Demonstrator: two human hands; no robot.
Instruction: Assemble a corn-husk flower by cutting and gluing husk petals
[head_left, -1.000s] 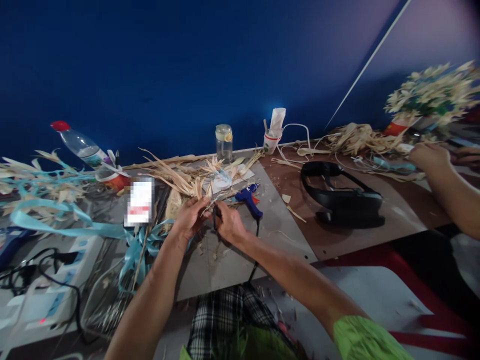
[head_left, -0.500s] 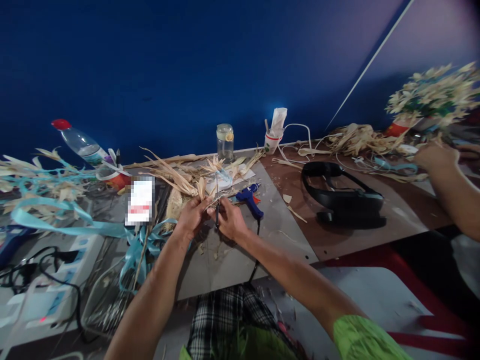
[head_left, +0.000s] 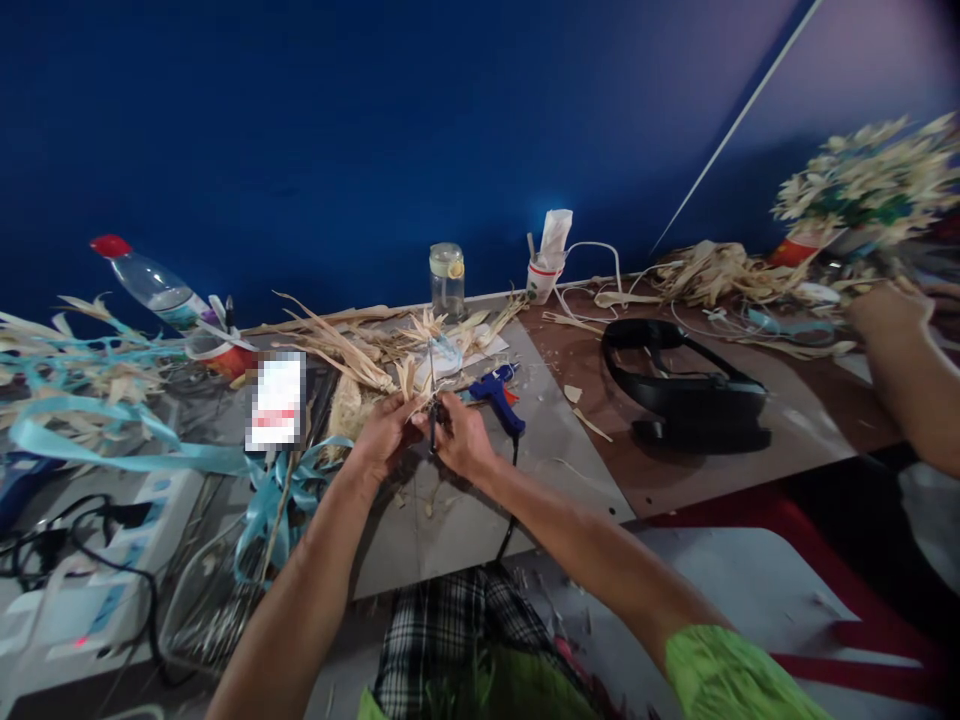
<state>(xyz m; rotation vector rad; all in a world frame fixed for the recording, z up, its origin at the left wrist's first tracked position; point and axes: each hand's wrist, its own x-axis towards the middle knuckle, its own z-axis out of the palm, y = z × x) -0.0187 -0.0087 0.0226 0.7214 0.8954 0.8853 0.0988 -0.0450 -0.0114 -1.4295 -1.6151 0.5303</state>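
My left hand (head_left: 386, 435) is closed, its fingers pinching a pale strip of dried corn husk (head_left: 406, 380). Close beside it, my right hand (head_left: 461, 435) is wrapped round a pair of dark-handled scissors (head_left: 433, 425), whose thin blades point up and away from me. The two hands nearly meet over the grey board, and fingers partly hide the husk where the scissors reach it. Just right of my right hand lies a blue glue gun (head_left: 495, 392). Beyond the hands is a heap of loose husks (head_left: 349, 350).
A clear bottle (head_left: 448, 280) and a paper cup (head_left: 544, 275) stand at the wall. To the right lie a black headset (head_left: 682, 390) and another person's hand (head_left: 892, 310). At left are a phone (head_left: 275, 402), light-blue ribbon (head_left: 135, 455) and a power strip (head_left: 127, 570).
The scissors have turned slightly in my right hand at the husk. Both hands stay close together in nearly the same place; the view has shifted a little.
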